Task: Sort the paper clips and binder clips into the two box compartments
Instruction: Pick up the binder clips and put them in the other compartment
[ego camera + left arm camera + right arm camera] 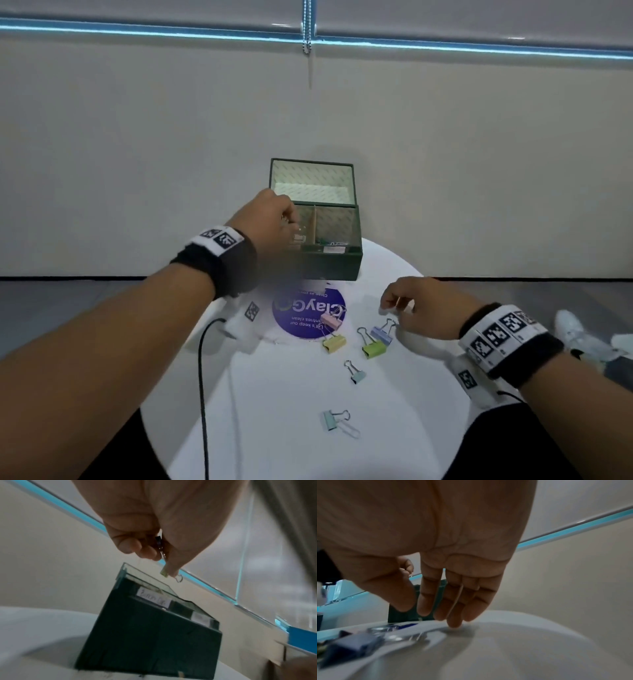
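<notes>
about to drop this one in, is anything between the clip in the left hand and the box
Nothing visible blocks it. The left hand holds the clip just above the box, whose lid stands open behind; the left compartment below looks unobstructed.

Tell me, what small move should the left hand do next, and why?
Probably let go. The left hand pinches a binder clip just above the box, at its left compartment, so opening the fingers should drop it in.
</notes>
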### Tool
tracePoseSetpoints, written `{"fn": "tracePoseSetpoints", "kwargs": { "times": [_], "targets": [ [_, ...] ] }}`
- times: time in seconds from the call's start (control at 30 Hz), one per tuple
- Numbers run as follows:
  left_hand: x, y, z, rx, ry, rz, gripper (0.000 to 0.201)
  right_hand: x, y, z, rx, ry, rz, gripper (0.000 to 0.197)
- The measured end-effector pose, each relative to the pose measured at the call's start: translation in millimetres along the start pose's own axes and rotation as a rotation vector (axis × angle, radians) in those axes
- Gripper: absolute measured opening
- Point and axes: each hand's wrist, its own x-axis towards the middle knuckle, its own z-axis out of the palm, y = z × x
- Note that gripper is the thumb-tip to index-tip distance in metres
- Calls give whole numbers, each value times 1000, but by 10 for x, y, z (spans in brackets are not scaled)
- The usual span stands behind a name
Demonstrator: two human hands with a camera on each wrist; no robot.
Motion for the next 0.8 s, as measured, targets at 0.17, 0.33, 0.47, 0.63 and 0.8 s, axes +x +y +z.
{"fn": "tracePoseSetpoints", "kwargs": {
  "times": [0.17, 0.33, 0.47, 0.63, 0.8],
  "targets": [
    [109, -94, 124, 109, -165, 3, 26, -30, 79, 89, 151, 119, -53, 29],
    [-205, 16, 164, 57, -32, 171, 20, -37, 95, 111, 206, 60, -22, 20],
    [-494, 216, 306, 88, -457, 342, 45, -16, -24, 129, 166, 20, -84, 25],
    [-692, 313, 519, 252, -582, 534, 52, -79, -287, 167, 129, -12, -250, 33],
    [-715, 271, 461, 263, -569, 352, 27, -233, -539, 306, -37, -123, -355, 38]
  ]
}}
